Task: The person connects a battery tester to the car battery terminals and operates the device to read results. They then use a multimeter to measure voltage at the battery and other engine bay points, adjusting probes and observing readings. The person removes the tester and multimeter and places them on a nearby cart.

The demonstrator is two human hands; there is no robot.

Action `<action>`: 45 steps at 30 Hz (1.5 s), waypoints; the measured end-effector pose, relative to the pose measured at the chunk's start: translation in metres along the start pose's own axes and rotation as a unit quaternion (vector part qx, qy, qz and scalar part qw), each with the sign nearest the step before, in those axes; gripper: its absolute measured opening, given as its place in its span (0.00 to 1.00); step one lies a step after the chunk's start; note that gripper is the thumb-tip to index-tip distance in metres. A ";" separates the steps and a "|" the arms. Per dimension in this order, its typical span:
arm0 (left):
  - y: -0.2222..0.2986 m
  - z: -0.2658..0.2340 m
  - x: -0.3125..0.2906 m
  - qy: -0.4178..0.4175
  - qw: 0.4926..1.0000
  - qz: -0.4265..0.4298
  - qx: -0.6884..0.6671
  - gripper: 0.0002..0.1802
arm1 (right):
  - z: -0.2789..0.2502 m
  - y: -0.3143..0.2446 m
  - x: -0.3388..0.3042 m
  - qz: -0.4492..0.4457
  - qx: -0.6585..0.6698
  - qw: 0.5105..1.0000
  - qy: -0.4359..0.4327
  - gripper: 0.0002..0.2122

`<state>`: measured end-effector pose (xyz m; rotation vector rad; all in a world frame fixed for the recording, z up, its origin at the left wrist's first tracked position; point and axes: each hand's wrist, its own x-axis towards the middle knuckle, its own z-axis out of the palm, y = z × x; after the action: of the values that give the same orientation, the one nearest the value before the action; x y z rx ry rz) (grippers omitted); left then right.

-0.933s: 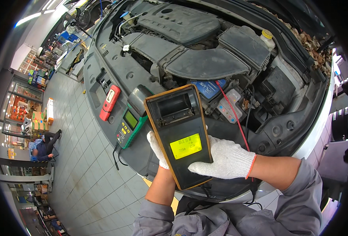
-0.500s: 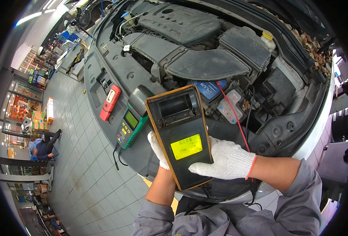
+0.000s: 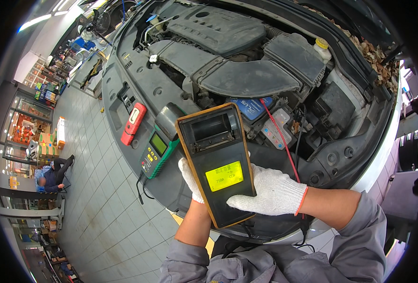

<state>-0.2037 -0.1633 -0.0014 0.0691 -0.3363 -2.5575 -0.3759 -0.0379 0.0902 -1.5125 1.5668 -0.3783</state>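
Both my hands wear white knit gloves and hold a black handheld battery tester [image 3: 212, 157] with an orange-brown edge, upright over the front of an open engine bay. Its small screen [image 3: 224, 176] glows yellow-green; the slot at the top looks like a printer bay. My left hand [image 3: 190, 181] grips the left side, fingers mostly hidden behind. My right hand [image 3: 271, 191] wraps the right side, its thumb lying across the lower face. Beyond the tester sits a car battery with a blue label [image 3: 250, 108]. A red lead [image 3: 284, 145] runs from it past my right hand.
Left of the tester, a green-and-grey meter [image 3: 156, 147] and a red handheld device [image 3: 134, 124] lie on the car's front panel. A black engine cover [image 3: 216, 29] and air duct [image 3: 251, 75] lie beyond. Someone sits [image 3: 54, 180] far left on the tiled floor [image 3: 105, 207].
The figure on the tester's screen has changed. My hands and the tester hold nearly the same place; the view has shifted very slightly.
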 end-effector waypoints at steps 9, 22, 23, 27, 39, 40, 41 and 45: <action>0.000 0.007 0.004 -0.024 1.000 -0.014 -0.003 0.66 | 0.001 -0.001 0.002 -0.020 0.005 1.000 -0.002 0.40; -0.002 0.008 0.002 -0.011 1.000 -0.002 -0.008 0.67 | -0.008 -0.002 -0.002 -0.014 0.052 0.998 -0.031 0.47; -0.002 0.009 0.002 -0.008 1.000 0.000 -0.004 0.67 | -0.011 -0.002 -0.004 -0.005 0.060 0.997 -0.043 0.47; -0.001 0.012 0.003 -0.003 0.999 -0.005 -0.042 0.66 | -0.017 -0.004 -0.005 0.026 0.067 0.995 -0.075 0.45; 0.001 0.011 0.004 0.045 0.999 0.007 0.018 0.64 | -0.012 0.001 -0.001 0.006 0.045 0.997 -0.068 0.55; 0.001 0.011 0.004 0.032 0.999 0.011 0.023 0.64 | -0.012 0.002 -0.002 -0.009 0.049 0.997 -0.066 0.53; 0.000 0.010 0.004 0.019 0.999 0.016 0.028 0.63 | -0.011 0.003 -0.002 -0.013 0.048 0.997 -0.067 0.52; 0.001 0.009 0.003 0.037 0.999 0.020 0.031 0.63 | -0.009 0.006 -0.002 -0.013 0.015 0.997 -0.074 0.50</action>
<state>-0.2066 -0.1634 0.0072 0.1791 -0.3852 -2.4967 -0.3870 -0.0381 0.0918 -1.5049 1.4218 -0.2956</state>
